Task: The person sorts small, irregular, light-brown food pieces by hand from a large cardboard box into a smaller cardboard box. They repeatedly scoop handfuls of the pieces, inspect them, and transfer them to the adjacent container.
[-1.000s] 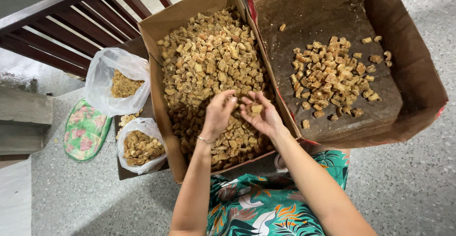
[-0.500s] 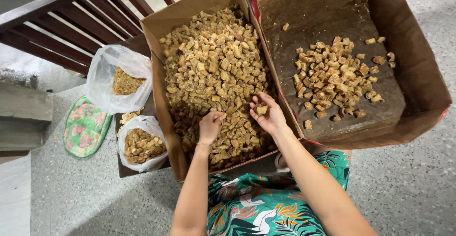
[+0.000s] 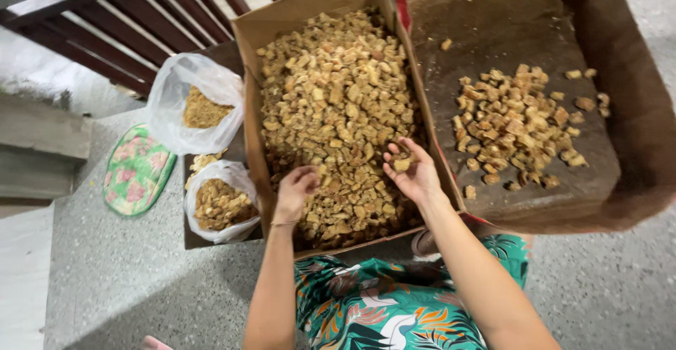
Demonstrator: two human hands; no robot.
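A tall cardboard box [image 3: 248, 103] in front of me is filled with small tan, cube-like pieces [image 3: 338, 89]. My left hand [image 3: 296, 189] reaches down into the near part of this heap, fingers curled into the pieces. My right hand [image 3: 412, 170] is held palm up just above the box's right side, cupping one or two tan pieces [image 3: 402, 163]. To the right, a wider dark-floored cardboard box [image 3: 634, 103] holds a smaller scattered pile of the same pieces [image 3: 514, 125].
Two clear plastic bags [image 3: 201, 103] [image 3: 220, 202] with brownish bits sit left of the box on a dark board. A green floral pad [image 3: 137, 170] lies on the speckled floor. A dark wooden railing [image 3: 105, 22] runs behind. My lap wears a green patterned cloth [image 3: 394, 301].
My left hand dropped from beside the right hand down into the heap of pieces. The right hand stayed raised with pieces in its palm.
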